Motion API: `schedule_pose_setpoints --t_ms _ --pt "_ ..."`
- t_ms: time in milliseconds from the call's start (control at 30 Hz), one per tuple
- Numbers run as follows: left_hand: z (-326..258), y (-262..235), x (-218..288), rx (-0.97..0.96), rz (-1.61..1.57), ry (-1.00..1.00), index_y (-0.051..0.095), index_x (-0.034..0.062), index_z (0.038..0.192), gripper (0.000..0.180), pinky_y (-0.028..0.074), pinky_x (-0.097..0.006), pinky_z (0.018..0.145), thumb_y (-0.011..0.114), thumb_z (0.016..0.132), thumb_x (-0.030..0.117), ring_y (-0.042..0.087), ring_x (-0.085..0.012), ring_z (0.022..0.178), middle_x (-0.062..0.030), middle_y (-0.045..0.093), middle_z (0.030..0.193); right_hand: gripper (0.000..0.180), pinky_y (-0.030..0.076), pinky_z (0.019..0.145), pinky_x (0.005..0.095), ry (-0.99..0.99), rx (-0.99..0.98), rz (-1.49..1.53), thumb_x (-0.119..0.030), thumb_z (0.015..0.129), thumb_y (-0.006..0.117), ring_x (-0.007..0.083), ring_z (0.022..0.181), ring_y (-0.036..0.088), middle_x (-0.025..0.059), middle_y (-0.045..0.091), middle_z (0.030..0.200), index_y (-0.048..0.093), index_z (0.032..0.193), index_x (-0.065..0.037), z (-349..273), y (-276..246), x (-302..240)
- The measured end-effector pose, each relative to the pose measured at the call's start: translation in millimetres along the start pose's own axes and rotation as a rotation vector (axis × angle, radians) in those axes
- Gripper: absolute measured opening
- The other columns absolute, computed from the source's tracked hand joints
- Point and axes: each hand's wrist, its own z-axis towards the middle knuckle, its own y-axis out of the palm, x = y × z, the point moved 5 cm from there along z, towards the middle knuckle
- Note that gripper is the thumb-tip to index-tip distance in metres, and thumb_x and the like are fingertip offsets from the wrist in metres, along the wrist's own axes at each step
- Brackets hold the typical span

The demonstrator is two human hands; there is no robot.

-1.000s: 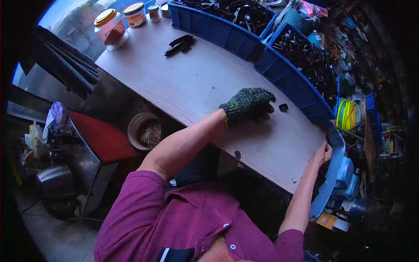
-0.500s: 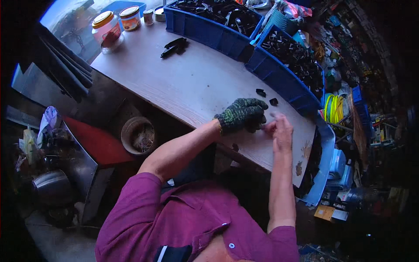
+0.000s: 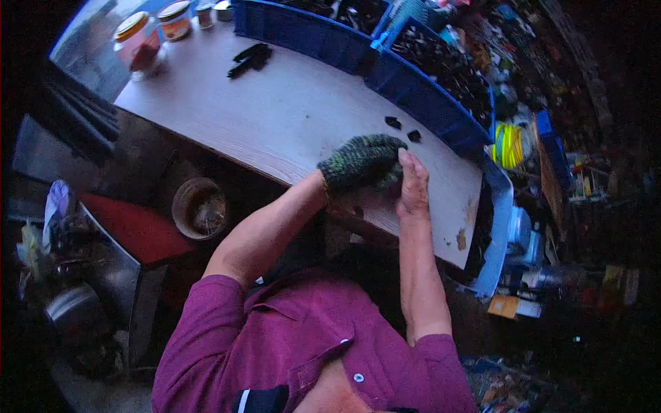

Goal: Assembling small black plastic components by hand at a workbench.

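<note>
My left hand (image 3: 365, 162), in a dark green knitted glove, is closed over the near right part of the pale table (image 3: 289, 124). Against its fingertips rests my bare right hand (image 3: 413, 184), fingers pressed together and pointing away from me. Whatever lies between the two hands is hidden by the glove and palm. Just beyond them are two small black pieces (image 3: 393, 122) on the tabletop. Farther left lies a small heap of longer black parts (image 3: 250, 60).
Blue crates (image 3: 303, 38) filled with black parts line the far and right edges. Lidded jars (image 3: 134, 41) stand at the far left corner. Below the table's left edge is a round pot (image 3: 200, 208). A yellow coil (image 3: 508, 146) sits right of the crates.
My right hand has come up against the gloved left hand; before, it was a little apart and blurred. The whole view has shifted slightly, with the table appearing farther up and left.
</note>
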Motion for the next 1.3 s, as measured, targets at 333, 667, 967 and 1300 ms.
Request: schedule_pose_setpoints --t_ms 333,667,967,1300 --pt "-3 5 1 0.061 -0.655 -0.748 0.060 0.0012 0.125 0.032 0.049 -0.031 0.091 0.060 0.095 0.014 0.060 -0.0126 0.104 -0.0081 0.066 0.114 0.031 0.047 0.085 0.0277 0.002 -0.036 0.066 -0.029 0.094 0.061 0.0122 0.092 0.060 0.0023 0.066 0.100 0.066 0.108 -0.002 9 -10 17" --pt "-35 -107 -16 0.182 1.129 -0.119 0.060 0.0029 0.121 0.030 0.051 -0.037 0.087 0.054 0.096 0.019 0.065 -0.0280 0.099 -0.0129 0.065 0.118 0.036 0.054 0.053 0.0381 0.074 -0.088 0.159 -0.033 0.095 0.053 0.0110 0.039 0.031 -0.0030 0.025 0.048 0.040 0.069 -0.012 -17 17 -11" --pt "-39 -263 -109 0.118 1.290 -1.083 0.069 0.0165 0.106 0.038 0.048 -0.053 0.081 0.049 0.091 0.045 0.062 -0.0366 0.096 -0.0126 0.066 0.103 0.032 0.055 0.052 0.0391 0.106 -0.021 0.157 -0.033 0.097 0.048 0.0109 0.040 0.035 -0.0026 0.030 0.047 0.043 0.075 -0.011 -12 13 3" --pt "-43 -173 -45 0.220 0.472 -0.778 0.066 0.0092 0.097 0.024 0.051 -0.047 0.076 0.058 0.094 0.032 0.065 -0.0343 0.094 -0.0142 0.068 0.100 0.028 0.055 0.050 0.0395 0.071 0.045 0.192 -0.030 0.097 0.048 0.0111 0.041 0.035 -0.0023 0.030 0.049 0.045 0.077 -0.011 -14 12 2"
